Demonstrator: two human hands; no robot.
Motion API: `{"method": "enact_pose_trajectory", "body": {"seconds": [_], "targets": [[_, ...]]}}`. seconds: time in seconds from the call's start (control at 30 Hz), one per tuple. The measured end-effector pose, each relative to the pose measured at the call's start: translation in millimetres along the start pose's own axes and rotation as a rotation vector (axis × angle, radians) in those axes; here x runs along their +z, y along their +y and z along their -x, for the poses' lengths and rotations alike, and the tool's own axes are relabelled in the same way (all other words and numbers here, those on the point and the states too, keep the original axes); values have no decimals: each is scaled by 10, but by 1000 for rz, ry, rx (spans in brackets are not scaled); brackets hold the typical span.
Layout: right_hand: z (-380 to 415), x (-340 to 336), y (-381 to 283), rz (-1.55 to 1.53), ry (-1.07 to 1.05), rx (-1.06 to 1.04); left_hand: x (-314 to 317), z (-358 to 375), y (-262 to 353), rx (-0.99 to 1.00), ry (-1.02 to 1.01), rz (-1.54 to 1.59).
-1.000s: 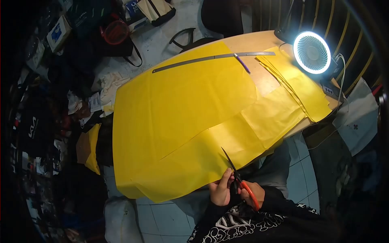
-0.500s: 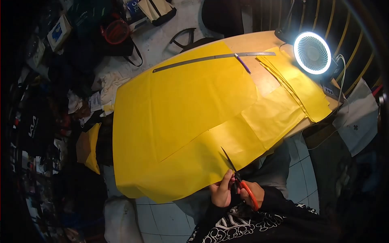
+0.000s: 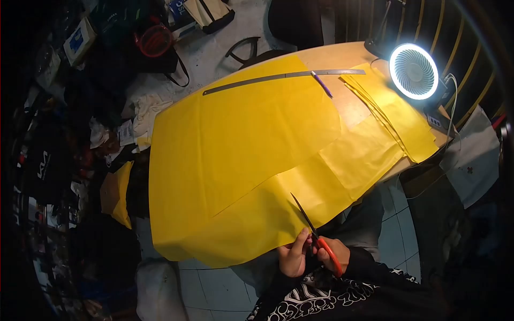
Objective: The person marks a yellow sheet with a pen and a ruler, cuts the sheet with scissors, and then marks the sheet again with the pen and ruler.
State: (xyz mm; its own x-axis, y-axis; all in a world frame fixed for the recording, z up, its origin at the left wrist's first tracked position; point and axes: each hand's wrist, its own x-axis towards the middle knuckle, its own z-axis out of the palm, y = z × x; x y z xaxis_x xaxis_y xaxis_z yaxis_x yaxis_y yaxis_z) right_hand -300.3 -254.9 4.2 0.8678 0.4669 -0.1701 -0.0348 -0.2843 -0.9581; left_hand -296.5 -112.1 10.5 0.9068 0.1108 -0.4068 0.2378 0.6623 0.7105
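Note:
A large yellow sheet [image 3: 251, 128] covers most of the table and hangs over its near edge. At that edge my left hand [image 3: 292, 259] is closed, its thumb and fingers pinching the sheet's border. My right hand [image 3: 338, 253] is wrapped around the orange handles of a pair of scissors [image 3: 306, 215]. The dark blades point away from me over the sheet, their tips lying against the yellow surface. Both hands are close together, with the scissors' pivot just beside my left fingertips. Part of my left fingers is hidden behind the thumb.
A steel ruler [image 3: 278, 78] lies along the far side, crossed by a purple pen [image 3: 322, 84]. Folded yellow pieces [image 3: 396, 117] rest at the right beside a lit ring-shaped fan lamp [image 3: 413, 71]. Bags and clutter fill the floor at left.
Both hands and the scissors have shifted very slightly toward my body. The sheet, ruler and pen look the same, apart from a small shift of the view.

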Motion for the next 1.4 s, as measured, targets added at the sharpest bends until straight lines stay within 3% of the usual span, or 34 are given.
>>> {"method": "enact_pose_trajectory", "body": {"seconds": [0.9, 1.1, 1.4], "targets": [[-33, -51, -197, -95, 26, 16, 32, 144, 41, -20, -59, 30], [-78, -85, -226, -143, 24, -81, 44, 172, 52, -10, -61, 26], [-98, -148, -170, -68, -43, -8, 18, 191, 29, -46, -26, 14]]}}
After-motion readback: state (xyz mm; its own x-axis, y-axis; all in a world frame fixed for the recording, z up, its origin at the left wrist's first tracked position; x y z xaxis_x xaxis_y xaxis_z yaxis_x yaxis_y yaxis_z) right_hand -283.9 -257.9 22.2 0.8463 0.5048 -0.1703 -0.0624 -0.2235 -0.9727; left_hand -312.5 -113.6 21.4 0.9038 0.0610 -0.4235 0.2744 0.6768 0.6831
